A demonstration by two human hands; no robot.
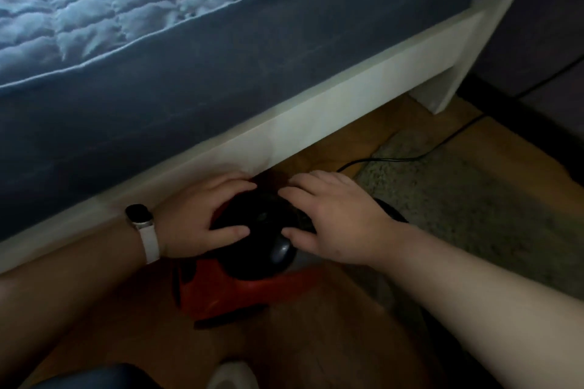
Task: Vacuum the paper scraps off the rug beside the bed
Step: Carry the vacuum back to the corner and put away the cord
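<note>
A red vacuum cleaner [240, 290] with a black domed top stands on the wooden floor against the bed's side rail. My left hand [202, 218], with a watch on the wrist, grips the left side of the black top, thumb in front and fingers over the back. My right hand [335, 215] lies on the right side of the top with fingers spread and the thumb pressed against it. The speckled grey rug [474, 199] lies to the right of the vacuum. No paper scraps can be made out on it in the dim light.
The bed [189, 73], with a blue quilted cover and a white frame rail [316, 123], fills the upper view. A black power cord [410, 158] runs from the vacuum across the rug's corner toward the wall at right. Wooden floor [316, 341] extends toward me.
</note>
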